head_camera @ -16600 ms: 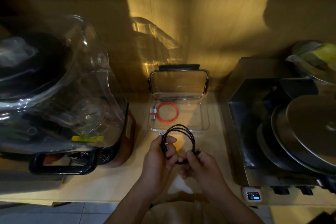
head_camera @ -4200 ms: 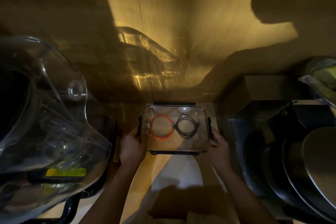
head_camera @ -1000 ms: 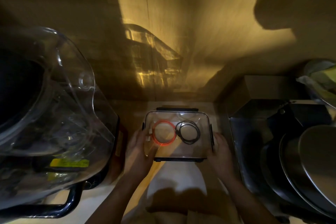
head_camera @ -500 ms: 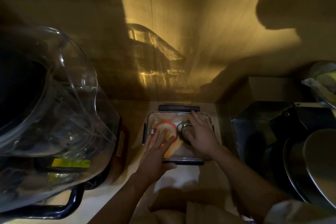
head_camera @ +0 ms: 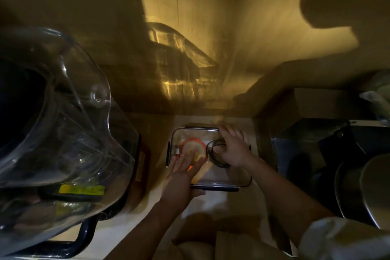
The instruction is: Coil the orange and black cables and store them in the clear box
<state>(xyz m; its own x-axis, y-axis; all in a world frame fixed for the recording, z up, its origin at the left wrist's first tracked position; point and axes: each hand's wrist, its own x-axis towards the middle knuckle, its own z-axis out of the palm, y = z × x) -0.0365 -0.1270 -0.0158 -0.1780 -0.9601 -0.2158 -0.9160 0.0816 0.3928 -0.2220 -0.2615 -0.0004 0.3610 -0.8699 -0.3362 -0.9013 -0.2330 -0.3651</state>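
box: clear box (head_camera: 223, 177) on light counter (head_camera: 118, 236), lid closed, black clips on the edges
orange cable (head_camera: 195, 143): coiled, left half of box
black cable (head_camera: 213, 154): coiled, right half, just beside orange
left hand (head_camera: 183, 175): flat, fingers spread, on lid over orange coil
right hand (head_camera: 235, 150): palm down on lid, far right corner, partly covers black coil
left of box: big clear-plastic appliance (head_camera: 59, 133)
right of box: steel tray (head_camera: 316, 154) with pans
lighting: dim, blurred

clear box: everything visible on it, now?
The clear box is a rectangular see-through plastic container with dark latch bars along its edges, lying flat on the pale counter by the wall. The coiled orange cable and black cable show inside. The left hand and right hand lie flat on its lid.
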